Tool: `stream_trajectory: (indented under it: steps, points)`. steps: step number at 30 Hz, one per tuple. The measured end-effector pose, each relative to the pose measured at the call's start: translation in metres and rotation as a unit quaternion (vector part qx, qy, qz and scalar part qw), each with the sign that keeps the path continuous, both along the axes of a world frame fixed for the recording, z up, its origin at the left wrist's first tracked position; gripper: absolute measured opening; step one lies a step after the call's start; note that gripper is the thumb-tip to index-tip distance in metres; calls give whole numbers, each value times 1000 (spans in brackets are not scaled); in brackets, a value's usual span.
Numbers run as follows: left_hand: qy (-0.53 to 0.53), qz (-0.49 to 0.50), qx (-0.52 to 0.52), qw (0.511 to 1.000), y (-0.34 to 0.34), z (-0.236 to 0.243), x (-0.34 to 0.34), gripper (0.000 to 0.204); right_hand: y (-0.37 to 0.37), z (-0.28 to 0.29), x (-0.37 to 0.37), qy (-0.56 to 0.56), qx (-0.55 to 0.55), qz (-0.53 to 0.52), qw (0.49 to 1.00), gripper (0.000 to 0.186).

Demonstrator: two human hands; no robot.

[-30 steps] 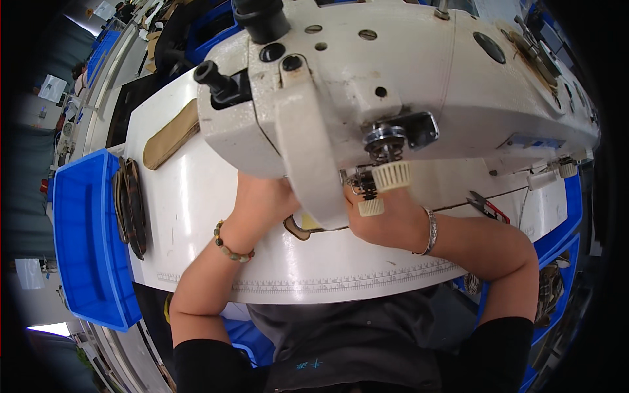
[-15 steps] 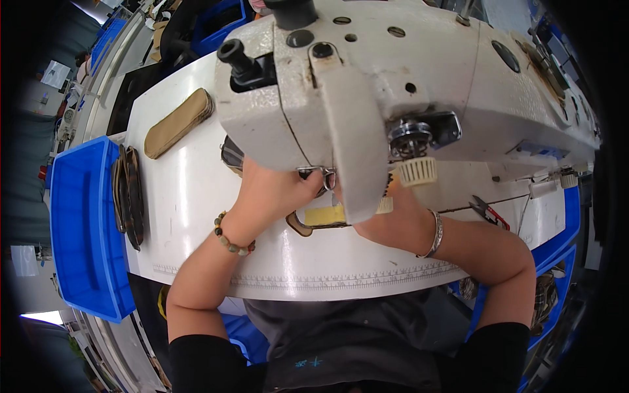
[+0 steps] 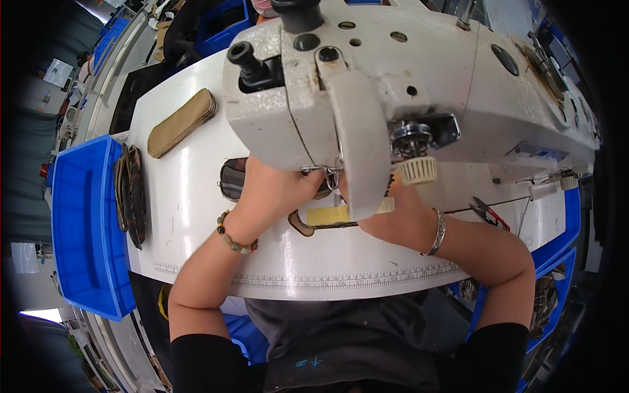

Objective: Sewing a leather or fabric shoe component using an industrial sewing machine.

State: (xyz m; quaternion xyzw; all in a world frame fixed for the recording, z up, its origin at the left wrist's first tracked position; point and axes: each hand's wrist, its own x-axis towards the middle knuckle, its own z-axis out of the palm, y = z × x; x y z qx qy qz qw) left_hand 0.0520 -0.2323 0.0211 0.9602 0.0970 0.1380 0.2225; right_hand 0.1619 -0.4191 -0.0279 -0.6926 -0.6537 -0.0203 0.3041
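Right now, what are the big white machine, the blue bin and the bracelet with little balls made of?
The sewing machine looks like cast metal painted cream: hard, thick, a dull sheen. The blue bin looks like moulded plastic: smooth, even colour, rounded rim. The bracelet by the left hand seems to be stone or wooden beads; too small to tell.

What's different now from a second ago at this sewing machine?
The left hand has moved up under the machine head, joining the right hand on the brown-edged piece. The tan pouch and blue bin lie as before.
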Motion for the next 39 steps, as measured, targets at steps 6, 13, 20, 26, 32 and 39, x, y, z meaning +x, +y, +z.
stream_trajectory:
  steps: [6,13,20,26,32,39]
  points:
    - [-16,-13,2,1000,5,1,-3,30,-2,10,-13,-135,26,22,990,28]
    - [3,-125,14,992,0,26,-25,30,5,-10,-15,-167,9,17,986,41]
    - [-21,-154,186,970,5,17,-23,21,8,4,-21,-38,-44,-8,998,27]
    - [-57,-186,235,952,4,13,-20,22,6,2,-17,-10,-20,31,999,26]
    - [-112,-181,251,944,9,-4,-21,22,7,-1,-15,-9,-37,53,998,24]
    - [-88,-169,249,949,7,-5,-20,22,6,14,-15,-28,-7,35,999,24]
